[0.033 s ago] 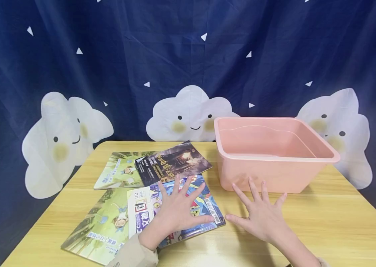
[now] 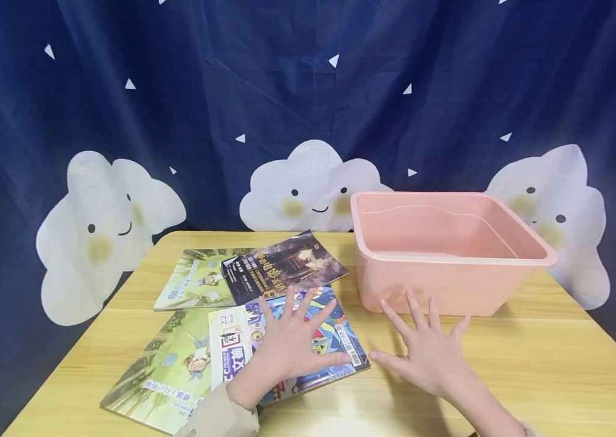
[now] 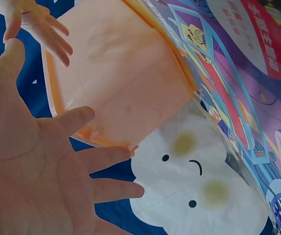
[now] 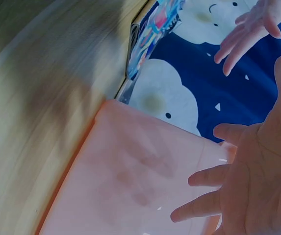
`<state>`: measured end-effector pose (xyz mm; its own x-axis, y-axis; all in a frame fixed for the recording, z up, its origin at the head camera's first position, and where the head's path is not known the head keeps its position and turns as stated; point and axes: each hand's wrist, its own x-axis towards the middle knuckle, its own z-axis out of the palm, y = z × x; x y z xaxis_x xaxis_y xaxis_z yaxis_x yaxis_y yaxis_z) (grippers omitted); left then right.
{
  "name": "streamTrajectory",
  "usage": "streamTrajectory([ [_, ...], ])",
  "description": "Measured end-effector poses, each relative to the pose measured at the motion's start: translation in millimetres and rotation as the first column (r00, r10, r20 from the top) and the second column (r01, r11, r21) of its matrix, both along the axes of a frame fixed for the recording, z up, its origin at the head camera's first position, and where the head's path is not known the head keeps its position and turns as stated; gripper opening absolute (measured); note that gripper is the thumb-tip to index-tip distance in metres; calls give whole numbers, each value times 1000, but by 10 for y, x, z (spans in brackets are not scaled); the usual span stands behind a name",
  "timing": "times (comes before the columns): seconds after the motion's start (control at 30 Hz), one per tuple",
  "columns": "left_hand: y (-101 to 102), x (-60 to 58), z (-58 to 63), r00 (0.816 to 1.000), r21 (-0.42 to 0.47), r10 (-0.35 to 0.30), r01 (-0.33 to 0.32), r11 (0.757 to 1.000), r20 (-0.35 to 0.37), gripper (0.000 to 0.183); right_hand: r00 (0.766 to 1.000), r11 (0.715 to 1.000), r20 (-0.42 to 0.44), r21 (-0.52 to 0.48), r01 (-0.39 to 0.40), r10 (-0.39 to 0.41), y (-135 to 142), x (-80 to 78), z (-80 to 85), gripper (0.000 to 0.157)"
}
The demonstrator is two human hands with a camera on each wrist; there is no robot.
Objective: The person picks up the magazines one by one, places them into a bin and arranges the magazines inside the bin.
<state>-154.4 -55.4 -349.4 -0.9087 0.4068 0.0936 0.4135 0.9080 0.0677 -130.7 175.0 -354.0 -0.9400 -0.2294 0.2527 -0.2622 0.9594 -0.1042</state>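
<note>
My left hand [image 2: 294,346] hovers with spread fingers over a colourful blue magazine [image 2: 348,343] that has a white and purple strip along its left side. My right hand [image 2: 430,352] is spread the same way, above the table in front of a pink plastic bin [image 2: 450,282]. Neither hand holds anything. In the left wrist view, the palm [image 3: 27,156] faces down with the fingers apart, and the magazine cover lies off to the side. The right wrist view shows the other palm [image 4: 263,171] beside the bin's front wall, which carries a faint hand shadow.
A dark magazine [image 2: 286,267] overlaps a green one [image 2: 193,282] at the back left. Another green magazine [image 2: 160,370] lies partly under the blue one at the front left. All rest on a wooden table [image 2: 575,364], with a navy cloud-print curtain [image 2: 286,79] behind.
</note>
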Motion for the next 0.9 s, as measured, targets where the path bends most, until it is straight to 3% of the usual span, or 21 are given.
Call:
streamTrajectory([
  [0.57, 0, 5, 25, 1000, -1, -9, 9, 1000, -3, 91, 1000, 1000, -15, -1, -25, 25, 62, 10, 1, 76],
  [0.9, -22, 9, 39, 999, 16, -36, 36, 999, -15, 91, 999, 998, 28, -49, -34, 35, 181, -38, 134, 72],
])
